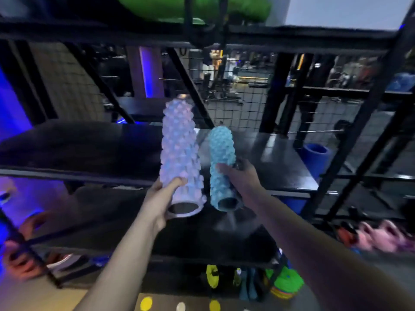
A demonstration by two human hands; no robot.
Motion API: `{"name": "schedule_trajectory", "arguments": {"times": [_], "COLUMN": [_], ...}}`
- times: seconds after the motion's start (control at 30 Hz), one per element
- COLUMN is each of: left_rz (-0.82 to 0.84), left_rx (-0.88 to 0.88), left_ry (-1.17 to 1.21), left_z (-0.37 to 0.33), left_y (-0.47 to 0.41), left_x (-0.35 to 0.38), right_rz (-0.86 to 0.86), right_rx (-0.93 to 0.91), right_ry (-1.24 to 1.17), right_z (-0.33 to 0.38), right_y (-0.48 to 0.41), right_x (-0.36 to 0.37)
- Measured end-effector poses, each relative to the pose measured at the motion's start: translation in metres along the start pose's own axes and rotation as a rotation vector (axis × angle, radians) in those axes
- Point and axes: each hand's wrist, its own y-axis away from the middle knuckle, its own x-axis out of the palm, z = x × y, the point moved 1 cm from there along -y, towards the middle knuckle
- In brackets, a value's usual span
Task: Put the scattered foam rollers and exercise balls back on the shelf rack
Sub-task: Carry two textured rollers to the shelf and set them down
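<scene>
My left hand [160,199] grips the near end of a pale lilac knobbly foam roller [179,151], which points away from me over the black shelf [280,167] of the rack. Beside it on the right, my right hand [241,177] grips a shorter teal knobbly foam roller [221,158] around its middle. Both rollers are held side by side, tilted up, with their far ends above the shelf board. A blue smooth roller [315,157] stands just past the shelf's right edge. A green exercise ball [195,7] sits on the top level.
The black metal rack has wire mesh [235,104] at the back and slanted braces. A lower shelf [202,239] lies under my arms. Coloured discs [285,282] are stacked at the bottom. Pink items [381,237] lie on the floor right. Another person's hand [20,263] shows lower left.
</scene>
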Motion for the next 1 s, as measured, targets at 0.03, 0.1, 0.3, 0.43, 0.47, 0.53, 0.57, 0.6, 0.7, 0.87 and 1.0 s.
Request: {"name": "schedule_trajectory", "arguments": {"times": [0.03, 0.1, 0.3, 0.43, 0.47, 0.53, 0.57, 0.6, 0.7, 0.87, 1.0], "left_rz": [0.026, 0.057, 0.181, 0.137, 0.121, 0.064, 0.021, -0.020, -0.074, -0.118, -0.057], "left_rx": [0.018, 0.043, 0.031, -0.022, -0.032, -0.029, -0.028, -0.024, 0.017, 0.059, 0.050], "left_ry": [-0.019, -0.045, -0.056, -0.164, -0.189, -0.255, -0.298, -0.340, -0.537, -0.866, -0.890], "left_z": [-0.005, -0.012, -0.012, 0.008, 0.013, 0.024, 0.027, 0.027, 0.036, 0.050, 0.051], "left_y": [-0.012, -0.034, -0.079, -0.119, -0.130, -0.155, -0.162, -0.163, -0.158, -0.155, -0.168], "left_x": [0.015, 0.046, 0.138, 0.199, 0.211, 0.239, 0.252, 0.266, 0.299, 0.322, 0.319], "right_rz": [-0.057, -0.182, -0.325, -0.308, -0.296, -0.282, -0.283, -0.284, -0.282, -0.205, -0.209], "right_rx": [0.007, -0.003, -0.046, -0.026, -0.030, -0.048, -0.059, -0.056, -0.016, 0.018, -0.051], "right_ry": [0.031, 0.130, 0.424, 0.554, 0.584, 0.633, 0.645, 0.643, 0.572, 0.598, 0.796], "right_z": [0.006, 0.013, 0.016, 0.006, 0.002, -0.008, -0.014, -0.020, -0.033, -0.047, -0.063], "right_y": [-0.010, -0.031, -0.089, -0.127, -0.134, -0.148, -0.155, -0.163, -0.186, -0.215, -0.227], "right_x": [-0.012, -0.042, -0.132, -0.175, -0.182, -0.198, -0.205, -0.212, -0.225, -0.220, -0.202]}}
